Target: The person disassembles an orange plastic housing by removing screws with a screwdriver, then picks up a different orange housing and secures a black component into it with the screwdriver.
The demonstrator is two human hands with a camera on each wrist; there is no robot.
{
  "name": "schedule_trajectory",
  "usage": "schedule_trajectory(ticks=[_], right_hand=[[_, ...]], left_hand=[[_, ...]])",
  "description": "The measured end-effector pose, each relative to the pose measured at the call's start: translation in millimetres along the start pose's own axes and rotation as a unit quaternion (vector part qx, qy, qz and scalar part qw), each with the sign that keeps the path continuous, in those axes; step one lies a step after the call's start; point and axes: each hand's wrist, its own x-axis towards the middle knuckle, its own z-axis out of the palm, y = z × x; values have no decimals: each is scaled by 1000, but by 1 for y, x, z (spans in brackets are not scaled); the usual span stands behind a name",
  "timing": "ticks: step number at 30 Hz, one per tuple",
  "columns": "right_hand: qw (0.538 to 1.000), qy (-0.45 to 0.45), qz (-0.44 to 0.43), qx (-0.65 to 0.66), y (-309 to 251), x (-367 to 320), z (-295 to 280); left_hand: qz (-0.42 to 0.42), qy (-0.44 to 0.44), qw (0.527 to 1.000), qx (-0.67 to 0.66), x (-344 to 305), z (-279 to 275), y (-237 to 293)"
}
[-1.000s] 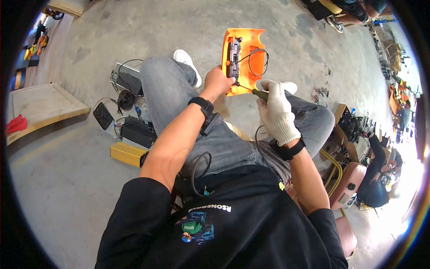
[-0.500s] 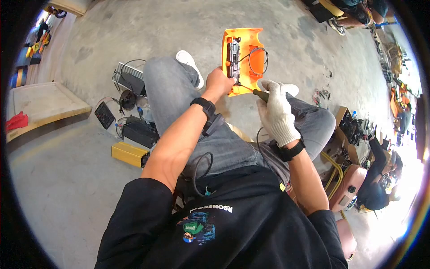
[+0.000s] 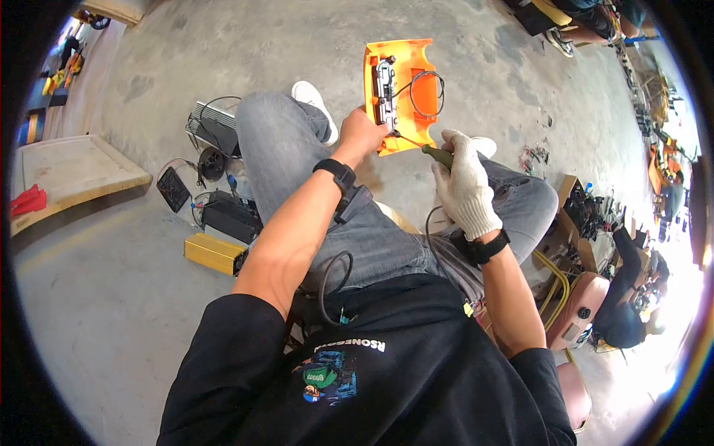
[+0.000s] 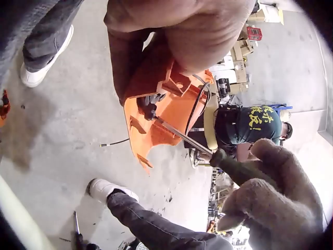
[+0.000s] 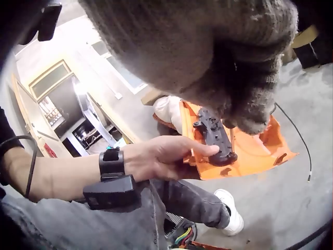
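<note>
Bare, my left hand (image 3: 362,132) grips the near left edge of a curved orange plastic cover (image 3: 421,63), with the thumb on a long black-and-grey module (image 5: 210,140) mounted along its inner side. A thin black cable (image 3: 442,95) loops out over the cover. My right hand (image 3: 466,186), in a white knit glove, holds a screwdriver by its dark green handle (image 3: 442,156). In the left wrist view the metal shaft (image 4: 182,136) slants to the module's end, its tip right at a dark fitting there. Both hands are in front of my knees, the cover raised off the floor.
On the concrete floor to the left lie a gold metal box (image 3: 212,254), a black box (image 3: 230,217) and a finned metal unit (image 3: 212,130). A wooden board (image 3: 82,175) stands farther left. Boxes of parts (image 3: 580,208) and a pink case (image 3: 579,308) are at the right; other people sit beyond.
The cover and my left hand have shifted slightly forward and left. My right hand has moved a little to the right, with the screwdriver still at the module's near end.
</note>
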Motion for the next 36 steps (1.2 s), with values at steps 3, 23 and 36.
schedule_trajectory(ticks=[3,23,36], right_hand=[[997,-50,62,4,-10,4,-6],[1000,-14,9,-23,-7,13,-10],[1000,9,3,-30,0,12,-4]], left_hand=[[-14,-6,1000,17,-2,-3,6],[-36,-19,999,-33,1,4,-6],[-59,-16,996,-67,-2,2,2]])
